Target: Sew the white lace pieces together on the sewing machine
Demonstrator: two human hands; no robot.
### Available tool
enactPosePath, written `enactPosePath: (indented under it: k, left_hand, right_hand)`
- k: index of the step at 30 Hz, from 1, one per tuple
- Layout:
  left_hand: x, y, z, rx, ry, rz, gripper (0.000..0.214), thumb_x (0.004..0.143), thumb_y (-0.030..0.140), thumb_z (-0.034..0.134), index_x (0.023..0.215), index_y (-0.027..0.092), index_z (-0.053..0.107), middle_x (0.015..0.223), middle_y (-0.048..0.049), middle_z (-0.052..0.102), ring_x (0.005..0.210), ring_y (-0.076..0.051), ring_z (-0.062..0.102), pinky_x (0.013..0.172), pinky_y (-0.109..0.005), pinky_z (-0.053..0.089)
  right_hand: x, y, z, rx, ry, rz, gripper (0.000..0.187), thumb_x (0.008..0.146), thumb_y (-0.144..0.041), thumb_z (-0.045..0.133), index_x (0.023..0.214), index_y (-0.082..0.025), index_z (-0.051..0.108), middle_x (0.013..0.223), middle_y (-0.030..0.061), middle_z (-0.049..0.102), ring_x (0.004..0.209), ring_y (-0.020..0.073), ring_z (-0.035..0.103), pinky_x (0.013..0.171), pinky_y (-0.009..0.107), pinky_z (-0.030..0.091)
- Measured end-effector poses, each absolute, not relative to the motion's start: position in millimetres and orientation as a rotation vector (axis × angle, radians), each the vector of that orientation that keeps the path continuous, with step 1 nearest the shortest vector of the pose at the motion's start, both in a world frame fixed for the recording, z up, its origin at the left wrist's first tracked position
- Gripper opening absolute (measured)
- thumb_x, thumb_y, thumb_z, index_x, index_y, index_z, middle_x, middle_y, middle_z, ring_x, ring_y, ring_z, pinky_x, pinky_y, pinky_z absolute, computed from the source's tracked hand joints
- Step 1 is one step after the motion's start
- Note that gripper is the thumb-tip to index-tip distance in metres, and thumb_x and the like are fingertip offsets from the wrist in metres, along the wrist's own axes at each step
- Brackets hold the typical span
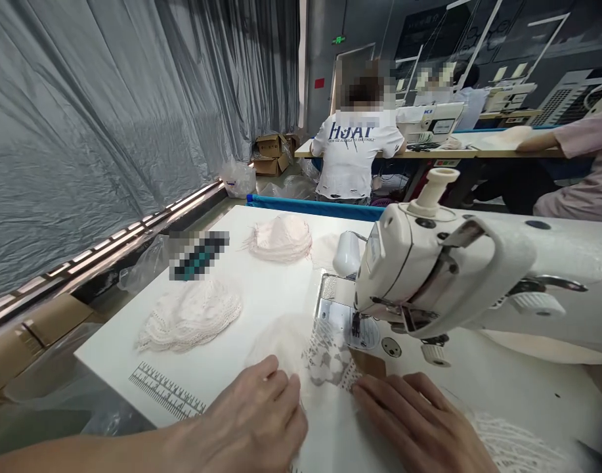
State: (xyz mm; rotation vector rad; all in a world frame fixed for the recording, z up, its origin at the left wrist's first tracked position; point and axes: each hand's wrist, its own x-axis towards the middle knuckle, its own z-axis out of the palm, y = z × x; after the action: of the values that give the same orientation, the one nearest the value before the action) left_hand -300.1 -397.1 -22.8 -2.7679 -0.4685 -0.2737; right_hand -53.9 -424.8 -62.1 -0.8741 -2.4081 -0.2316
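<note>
A sheer pale fabric piece [279,340] with a patterned lace edge [330,358] lies in front of the sewing machine [478,276], close to its needle and presser foot [356,324]. My left hand [261,410] rests at the near side of this fabric, its fingers curled and closed on the fabric's edge. Flat on the table, my right hand [416,420] has its fingers stretched out, with fingertips touching the end of the lace. Beside the lace is a small brown patch [369,363] by the needle plate. The fingertips of my left hand are partly hidden.
Stacked lace-edged pieces [192,314] and a pinkish pile [281,238] sit on the white table [108,348]. A printed ruler [167,392] marks its front left. More white lace [517,440] lies at right. Cardboard boxes [59,328] stand left; a person in white [350,157] sits ahead.
</note>
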Motion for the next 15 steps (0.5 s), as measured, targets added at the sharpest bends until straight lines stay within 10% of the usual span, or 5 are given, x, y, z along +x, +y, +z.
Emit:
enactPosePath:
  k: [8, 15]
  left_hand:
    - [-239, -345, -13, -3.33, -0.44, -0.306, 0.048, 0.075, -0.003, 0.045, 0.12, 0.016, 0.044, 0.106, -0.0058, 0.062, 0.112, -0.019, 0.047, 0.093, -0.037, 0.031]
    - [-244, -321, -30, -3.455, -0.867, -0.398, 0.021, 0.085, 0.024, 0.06, 0.105, 0.023, 0.058, 0.074, 0.0039, 0.061, 0.087, -0.016, 0.054, 0.086, -0.034, 0.031]
  right_hand:
    - [-51, -426, -54, -0.782, -2.384, -0.144, 0.036, 0.1, -0.023, 0.025, 0.113, -0.012, 0.056, 0.096, 0.0138, 0.069, 0.097, 0.0211, 0.062, 0.081, 0.035, 0.048]
    - [-40, -427, -69, -0.964, -2.325, 0.161, 0.032, 0.097, -0.021, 0.029, 0.105, -0.018, 0.06, 0.101, 0.0112, 0.065, 0.086, 0.0186, 0.061, 0.072, 0.029, 0.052]
